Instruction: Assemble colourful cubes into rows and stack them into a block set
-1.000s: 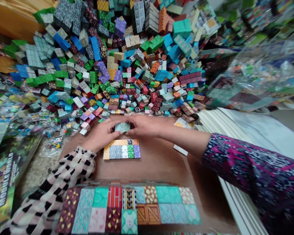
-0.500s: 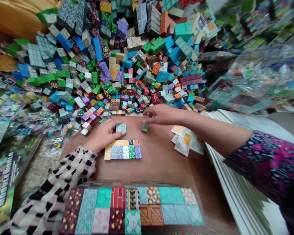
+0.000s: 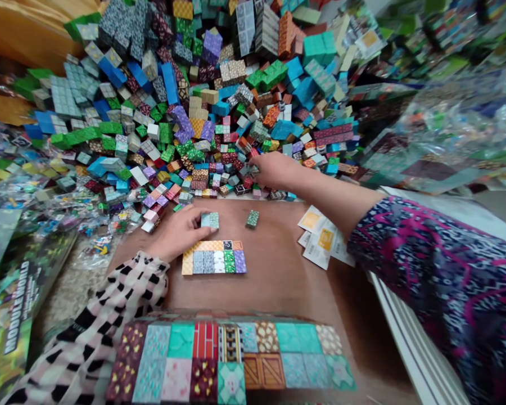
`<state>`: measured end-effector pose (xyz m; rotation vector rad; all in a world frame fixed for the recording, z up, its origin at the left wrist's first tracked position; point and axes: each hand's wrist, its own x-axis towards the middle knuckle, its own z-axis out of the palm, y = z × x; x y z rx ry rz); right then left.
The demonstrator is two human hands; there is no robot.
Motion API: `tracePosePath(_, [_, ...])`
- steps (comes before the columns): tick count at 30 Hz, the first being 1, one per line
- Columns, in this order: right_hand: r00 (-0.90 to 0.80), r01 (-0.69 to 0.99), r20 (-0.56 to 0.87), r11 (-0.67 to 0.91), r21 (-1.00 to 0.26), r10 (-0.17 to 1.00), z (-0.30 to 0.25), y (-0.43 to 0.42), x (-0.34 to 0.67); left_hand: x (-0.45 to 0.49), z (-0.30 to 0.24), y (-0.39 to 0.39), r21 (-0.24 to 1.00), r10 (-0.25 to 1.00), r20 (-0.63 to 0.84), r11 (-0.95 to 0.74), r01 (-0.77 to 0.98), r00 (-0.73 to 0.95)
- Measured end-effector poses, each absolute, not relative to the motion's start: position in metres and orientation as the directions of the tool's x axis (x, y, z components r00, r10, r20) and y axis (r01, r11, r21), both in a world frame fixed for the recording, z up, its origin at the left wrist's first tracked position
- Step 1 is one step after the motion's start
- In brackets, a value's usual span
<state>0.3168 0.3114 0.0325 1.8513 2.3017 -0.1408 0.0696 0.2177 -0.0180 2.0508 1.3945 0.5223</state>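
My left hand (image 3: 177, 232) rests on the brown board (image 3: 274, 275), its fingers closed on a small pair of teal patterned cubes (image 3: 209, 220). Just below them lies a flat row of joined coloured cubes (image 3: 214, 257). A single green patterned cube (image 3: 252, 218) sits loose on the board to the right. My right hand (image 3: 274, 170) is stretched out into the front edge of the big heap of coloured cubes (image 3: 202, 107), fingers curled among the small cubes; what they grip is hidden.
A larger two-row panel of patterned cubes (image 3: 231, 360) lies nearest me. Printed paper slips (image 3: 322, 241) lie right of the board, beside stacked white sheets (image 3: 421, 343). Printed boxes (image 3: 12, 304) and plastic bags of small parts (image 3: 46, 208) fill the left; more bags are at the right (image 3: 447, 129).
Both hands were together on the small cubes. My right hand then left a green cube on the board and reached forward into the heap. The left hand stayed put.
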Motion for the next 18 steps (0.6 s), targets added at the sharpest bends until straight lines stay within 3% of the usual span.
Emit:
tracePosePath(6, [-0.229, 0.969, -0.158, 0.240, 0.056, 0.961, 0.033, 0.300, 0.324, 0.070, -0.017, 0.217, 0.672, 0.928, -0.002, -0.275, 0.688, 0.373])
tracePosePath(12, [-0.221, 0.972, 0.130, 0.207, 0.111, 0.967, 0.055, 0.260, 0.302, 0.069, -0.017, 0.218, 0.661, 0.919, 0.000, -0.297, 0.689, 0.395])
tracePosePath(15, [-0.376, 0.925, -0.069, 0.369, -0.092, 0.924, 0.048, 0.242, 0.284, 0.069, -0.017, 0.218, 0.652, 0.922, -0.001, -0.293, 0.699, 0.387])
tracePosePath(18, [-0.445, 0.886, -0.280, 0.372, -0.277, 0.851, 0.030, 0.234, 0.270, 0.070, -0.016, 0.217, 0.655, 0.923, -0.001, -0.290, 0.698, 0.384])
